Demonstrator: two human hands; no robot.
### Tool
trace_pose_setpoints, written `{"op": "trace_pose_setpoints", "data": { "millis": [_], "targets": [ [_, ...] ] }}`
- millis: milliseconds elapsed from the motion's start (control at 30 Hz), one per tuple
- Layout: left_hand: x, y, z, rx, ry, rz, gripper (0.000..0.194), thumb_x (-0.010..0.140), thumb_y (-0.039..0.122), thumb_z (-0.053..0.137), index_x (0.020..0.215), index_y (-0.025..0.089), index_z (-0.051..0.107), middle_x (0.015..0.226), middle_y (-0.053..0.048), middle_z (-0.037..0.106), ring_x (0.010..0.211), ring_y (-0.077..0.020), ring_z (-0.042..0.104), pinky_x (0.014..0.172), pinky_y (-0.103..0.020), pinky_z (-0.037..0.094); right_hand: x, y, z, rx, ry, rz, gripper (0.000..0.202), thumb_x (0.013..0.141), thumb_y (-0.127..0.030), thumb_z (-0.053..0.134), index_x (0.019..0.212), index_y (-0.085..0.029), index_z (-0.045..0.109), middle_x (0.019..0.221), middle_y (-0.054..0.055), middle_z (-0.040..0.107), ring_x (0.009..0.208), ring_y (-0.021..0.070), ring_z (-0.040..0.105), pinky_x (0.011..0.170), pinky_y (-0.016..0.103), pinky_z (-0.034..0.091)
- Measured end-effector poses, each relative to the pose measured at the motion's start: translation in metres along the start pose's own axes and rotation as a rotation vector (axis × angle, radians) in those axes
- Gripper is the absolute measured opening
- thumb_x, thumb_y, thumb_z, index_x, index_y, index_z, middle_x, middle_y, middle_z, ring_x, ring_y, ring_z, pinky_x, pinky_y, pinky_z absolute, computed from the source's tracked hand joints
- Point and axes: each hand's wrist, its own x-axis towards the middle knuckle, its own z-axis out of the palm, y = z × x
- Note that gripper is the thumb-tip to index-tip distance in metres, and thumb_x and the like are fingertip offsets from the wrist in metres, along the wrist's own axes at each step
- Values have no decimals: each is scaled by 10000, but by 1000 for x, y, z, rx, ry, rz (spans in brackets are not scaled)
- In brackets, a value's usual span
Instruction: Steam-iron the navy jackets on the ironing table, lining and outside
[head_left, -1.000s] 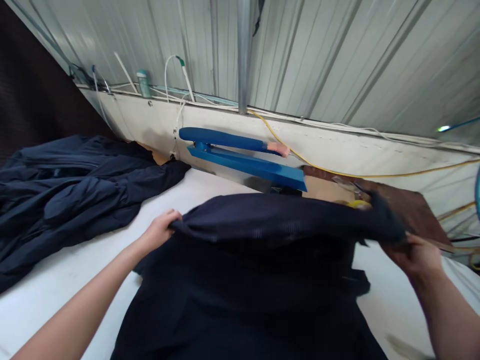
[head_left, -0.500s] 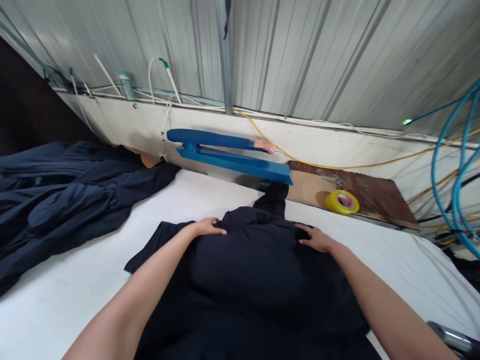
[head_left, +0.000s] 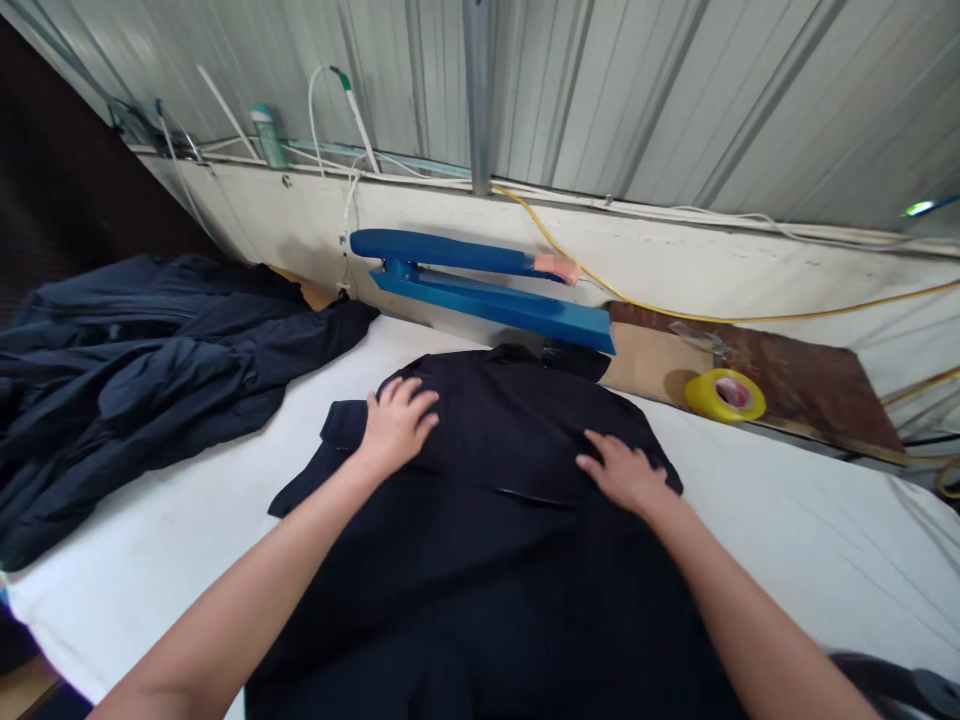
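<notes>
A black jacket (head_left: 495, 570) lies spread over the white-covered table (head_left: 172, 540), its collar end toward the wall. Near its left shoulder, my left hand (head_left: 397, 425) rests with fingers apart on the cloth. My right hand (head_left: 624, 472) lies on the upper right part, fingers spread, gripping nothing. Between the hands a short zip or slit shows across the fabric. One sleeve sticks out past my left forearm; the lower end runs out of view at the bottom.
Another dark garment (head_left: 172, 360) is heaped at the left. By the wall stand a blue sleeve ironing board (head_left: 487, 295) and a yellow tape roll (head_left: 725, 396) on a brown board (head_left: 817, 385). A dark object (head_left: 900, 685), partly cut off, sits at the lower right.
The jacket's top, bunched before, now lies flatter and reaches farther toward the wall. Both hands have gone from holding its edge to lying with spread fingers on it. The view has shifted slightly.
</notes>
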Motion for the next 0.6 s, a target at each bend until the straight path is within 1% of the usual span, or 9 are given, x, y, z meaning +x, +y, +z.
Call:
{"op": "trace_pose_setpoints", "data": {
  "millis": [33,67,133,200,267,367,433,500,600],
  "targets": [
    [-17,0,10,54,-91,0,436,788,463,431,1212,363,441,1369,-15,321,1269,-343,173,966,-612,110,-7,-3,15,-22,-54,5,569,751,-607,364,1287,-426,308,1378,19,296,1196,402,278,835,658,257],
    [-33,-1,19,97,-173,-38,479,776,499,431,1242,394,395,1394,-4,280,1275,-379,119,929,-665,76,-12,-5,28,-42,-56,-13,573,754,-618,344,1295,-441,281,1397,8,257,1216,409,231,833,676,235],
    [-54,-5,31,144,-282,-131,504,796,507,385,1285,402,322,1426,-10,209,1278,-400,76,889,-702,73,-18,-4,43,-56,61,-27,570,791,-568,314,1328,-394,240,1414,24,211,1250,387,160,875,650,216],
    [-64,-10,31,160,-336,-158,487,813,481,361,1290,393,319,1432,-20,188,1280,-396,82,876,-710,91,-24,2,43,-37,227,37,545,829,-484,286,1343,-305,256,1407,66,216,1257,361,157,913,581,245],
    [-72,-13,23,165,-364,-92,460,806,476,382,1261,413,359,1426,-9,207,1283,-386,88,874,-717,74,-37,15,36,-11,308,139,530,840,-435,263,1338,-253,282,1381,109,248,1233,351,228,898,528,301],
    [-89,-13,15,155,-424,7,474,774,534,406,1240,482,337,1429,28,195,1283,-400,57,848,-737,20,-74,39,36,-26,229,334,554,836,-459,234,1350,-255,264,1258,174,381,1091,350,427,806,520,370],
    [-103,-12,18,150,-454,-7,526,765,582,373,1269,498,246,1444,39,138,1278,-421,13,825,-748,15,-105,53,46,-76,163,410,554,841,-467,217,1361,-280,236,1093,175,484,942,329,531,731,494,404],
    [-112,-12,28,171,-431,-53,578,759,618,333,1295,481,166,1455,36,71,1271,-435,-40,825,-744,22,-134,64,60,-110,134,363,512,863,-400,185,1359,-291,243,944,143,529,820,281,576,680,429,427],
    [-116,-11,41,207,-365,-93,635,740,660,302,1313,449,130,1460,22,-15,1252,-455,-105,840,-729,37,-168,76,75,-75,69,291,494,865,-255,170,1341,-265,303,862,111,550,745,231,585,653,356,433]
  ]
}}
